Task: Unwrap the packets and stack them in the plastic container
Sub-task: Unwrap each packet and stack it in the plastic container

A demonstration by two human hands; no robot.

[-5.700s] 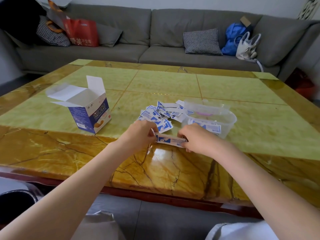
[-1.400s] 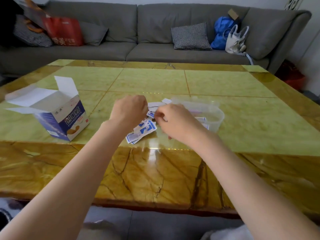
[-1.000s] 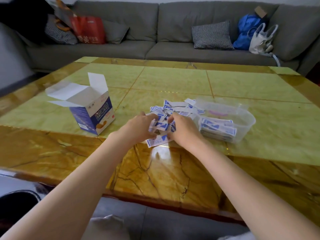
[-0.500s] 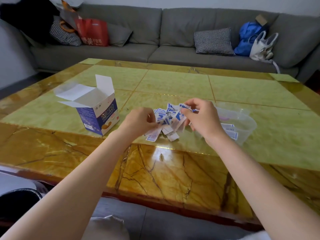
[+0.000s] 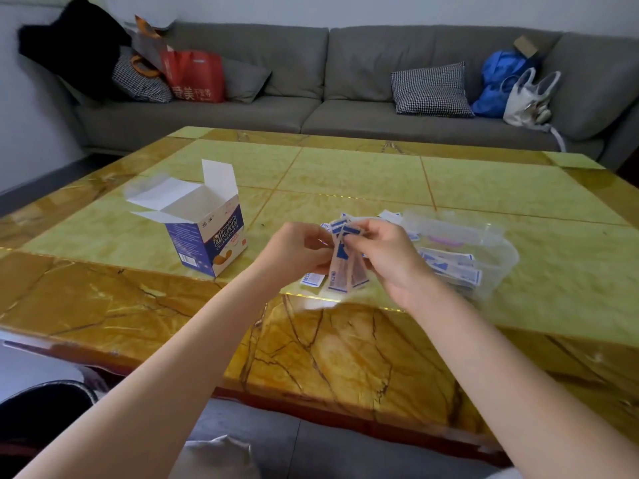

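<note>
We hold a small bunch of packets (image 5: 345, 267) above the near part of the desk (image 5: 484, 188), pinched at its top end between both hands. The left hand (image 5: 294, 250) curls its fingers onto the top left edge; the right hand (image 5: 387, 254) curls its fingers and thumb round the top right edge. The strips hang down from that pinch.

Risks, largest first:
1. We judge that pulling the bunch apart could tear several wrappers unevenly, because more than one strip is gripped at once.
2. Hanging strips could slip out and fall onto the loose packets (image 5: 313, 280) lying on the desk below, mixing with them.

Containers, largest first:
1. The cardboard box (image 5: 204, 233) stands left of the hands, flaps open; its inside appears white, contents not visible.
2. The plastic container (image 5: 498, 250) sits just right of the right hand and holds a few flat packets laid lengthwise.
</note>
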